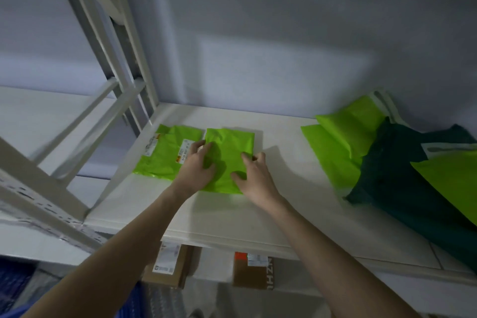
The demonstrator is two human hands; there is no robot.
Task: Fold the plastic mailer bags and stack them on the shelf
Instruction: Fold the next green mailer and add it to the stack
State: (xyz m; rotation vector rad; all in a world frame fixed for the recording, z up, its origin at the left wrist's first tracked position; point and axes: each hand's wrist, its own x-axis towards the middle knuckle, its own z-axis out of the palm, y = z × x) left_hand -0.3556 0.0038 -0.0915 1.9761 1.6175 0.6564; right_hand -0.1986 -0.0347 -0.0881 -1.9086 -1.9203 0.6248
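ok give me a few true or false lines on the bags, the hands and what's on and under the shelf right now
1. Both hands are on the same green mailer. True: the left hand and right hand grip the folded green mailer.
2. A labelled green mailer lies left of the one being handled. True.
3. The pile to the right holds only green bags. False: the dark teal bag lies among the unfolded green mailers.
4. The shelf is dark wood. False: it is white.
5. Nothing sits below the shelf. False: cardboard boxes show beneath its front edge.
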